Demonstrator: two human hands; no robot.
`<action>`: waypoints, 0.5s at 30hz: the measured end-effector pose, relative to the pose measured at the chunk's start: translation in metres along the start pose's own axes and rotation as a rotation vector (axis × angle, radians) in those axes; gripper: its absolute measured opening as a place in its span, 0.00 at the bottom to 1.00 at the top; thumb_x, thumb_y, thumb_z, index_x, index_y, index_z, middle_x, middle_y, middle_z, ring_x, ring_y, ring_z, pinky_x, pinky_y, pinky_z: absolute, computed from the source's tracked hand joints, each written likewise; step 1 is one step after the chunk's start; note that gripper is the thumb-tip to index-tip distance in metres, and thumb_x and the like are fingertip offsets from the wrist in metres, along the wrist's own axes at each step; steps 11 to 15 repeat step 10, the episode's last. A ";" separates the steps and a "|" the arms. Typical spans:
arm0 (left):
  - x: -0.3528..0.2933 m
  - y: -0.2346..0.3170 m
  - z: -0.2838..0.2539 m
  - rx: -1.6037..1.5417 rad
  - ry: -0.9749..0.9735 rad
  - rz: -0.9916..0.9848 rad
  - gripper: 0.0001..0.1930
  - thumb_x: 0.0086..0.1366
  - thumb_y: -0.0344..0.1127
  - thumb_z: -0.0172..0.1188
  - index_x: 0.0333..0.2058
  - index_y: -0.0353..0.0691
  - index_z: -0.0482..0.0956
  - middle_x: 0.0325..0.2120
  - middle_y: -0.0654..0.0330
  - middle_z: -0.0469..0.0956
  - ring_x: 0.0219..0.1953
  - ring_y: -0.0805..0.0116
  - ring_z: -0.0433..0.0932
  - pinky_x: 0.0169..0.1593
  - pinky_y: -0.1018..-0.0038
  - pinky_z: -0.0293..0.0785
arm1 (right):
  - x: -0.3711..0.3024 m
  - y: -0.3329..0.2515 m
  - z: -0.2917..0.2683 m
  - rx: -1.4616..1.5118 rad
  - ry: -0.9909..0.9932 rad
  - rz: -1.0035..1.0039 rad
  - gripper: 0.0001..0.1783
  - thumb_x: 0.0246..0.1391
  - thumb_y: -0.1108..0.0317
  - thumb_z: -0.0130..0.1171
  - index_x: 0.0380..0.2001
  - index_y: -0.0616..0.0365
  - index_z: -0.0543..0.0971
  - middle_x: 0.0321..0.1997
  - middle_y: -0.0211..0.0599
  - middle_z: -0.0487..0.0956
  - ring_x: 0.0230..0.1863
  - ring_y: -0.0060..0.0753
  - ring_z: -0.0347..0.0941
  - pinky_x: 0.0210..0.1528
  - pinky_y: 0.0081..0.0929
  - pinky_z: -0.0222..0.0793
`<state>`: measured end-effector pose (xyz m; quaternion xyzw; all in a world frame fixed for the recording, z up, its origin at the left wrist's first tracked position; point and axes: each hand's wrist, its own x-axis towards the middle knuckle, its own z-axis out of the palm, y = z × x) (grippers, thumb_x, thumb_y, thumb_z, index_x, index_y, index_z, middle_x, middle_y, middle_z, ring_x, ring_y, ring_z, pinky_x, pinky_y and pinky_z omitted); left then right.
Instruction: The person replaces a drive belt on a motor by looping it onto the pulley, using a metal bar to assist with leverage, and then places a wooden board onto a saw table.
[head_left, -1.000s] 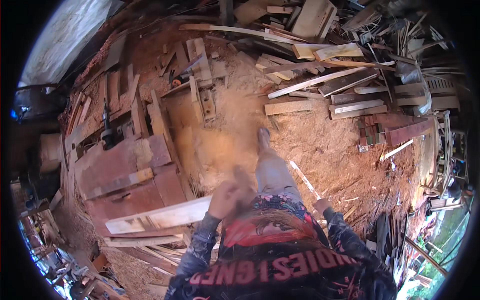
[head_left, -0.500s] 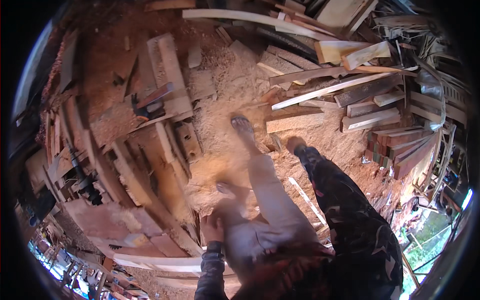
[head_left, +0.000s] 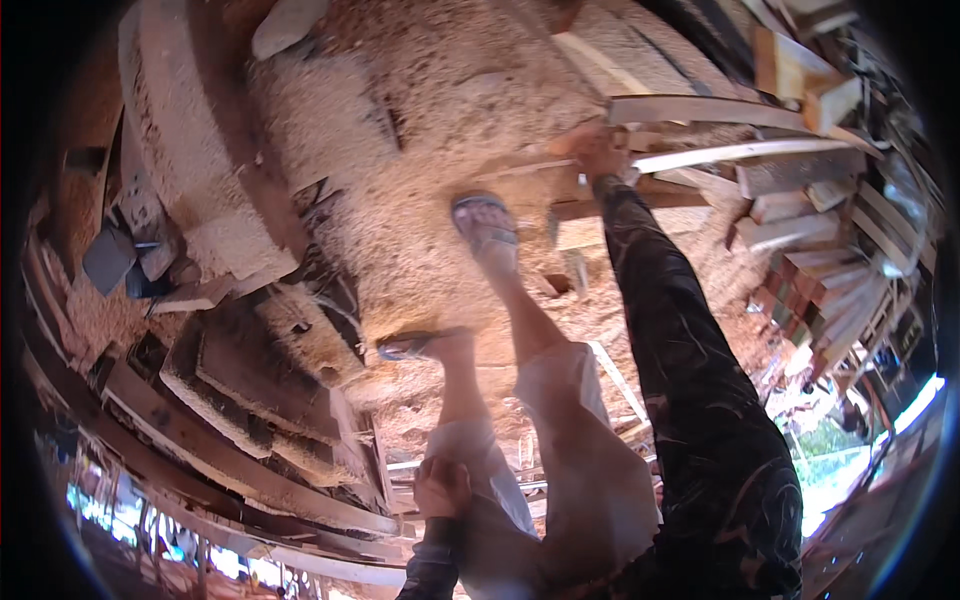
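Note:
My right arm, in a dark patterned sleeve, is stretched far forward. Its hand (head_left: 603, 155) is at the left ends of the stacked timber, against a reddish-brown wood piece (head_left: 578, 138) and close to a long pale strip (head_left: 720, 153). A brown board (head_left: 700, 108) lies just beyond it. The fingers are blurred, so their grip does not show. My left hand (head_left: 442, 487) rests on my left thigh near the knee, its fingers curled in with nothing visible in them. Below the right hand lies a short thick offcut (head_left: 630, 228).
Sawdust (head_left: 400, 240) covers the ground around my sandalled feet. A large sawdust-coated beam (head_left: 200, 130) stands at the left, with long curved-looking planks (head_left: 250, 470) below it. Short blocks are piled in a stack (head_left: 820, 300) at the right. A dark tool-like object (head_left: 125, 265) sits far left.
My right hand has moved forward from beside the short offcut to the ends of the strips. The view has tilted and come closer to the wood. My left hand stays by the left knee.

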<state>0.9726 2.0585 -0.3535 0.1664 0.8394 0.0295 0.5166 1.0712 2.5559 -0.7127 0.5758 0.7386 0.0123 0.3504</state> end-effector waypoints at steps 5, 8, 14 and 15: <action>-0.003 -0.016 -0.016 0.089 0.007 -0.129 0.14 0.54 0.43 0.60 0.35 0.42 0.77 0.38 0.51 0.75 0.41 0.47 0.73 0.44 0.56 0.71 | -0.046 -0.055 -0.009 0.361 -0.048 0.032 0.42 0.42 0.43 0.65 0.55 0.55 0.62 0.49 0.48 0.76 0.47 0.46 0.75 0.50 0.46 0.68; 0.000 -0.008 -0.013 0.068 -0.083 -0.169 0.16 0.55 0.45 0.59 0.38 0.42 0.77 0.39 0.50 0.75 0.42 0.48 0.73 0.45 0.55 0.70 | -0.050 -0.056 0.006 0.796 -0.120 -0.294 0.30 0.45 0.55 0.65 0.48 0.59 0.68 0.38 0.46 0.78 0.40 0.47 0.77 0.41 0.41 0.73; -0.001 -0.014 -0.007 0.106 -0.081 -0.047 0.18 0.55 0.47 0.58 0.39 0.42 0.77 0.40 0.50 0.75 0.44 0.48 0.73 0.46 0.54 0.70 | -0.044 -0.065 0.019 0.982 -0.096 -0.506 0.26 0.46 0.54 0.63 0.46 0.57 0.72 0.32 0.47 0.79 0.38 0.50 0.77 0.38 0.44 0.72; -0.001 -0.014 -0.007 0.106 -0.081 -0.047 0.18 0.55 0.47 0.58 0.39 0.42 0.77 0.40 0.50 0.75 0.44 0.48 0.73 0.46 0.54 0.70 | -0.044 -0.065 0.019 0.982 -0.096 -0.506 0.26 0.46 0.54 0.63 0.46 0.57 0.72 0.32 0.47 0.79 0.38 0.50 0.77 0.38 0.44 0.72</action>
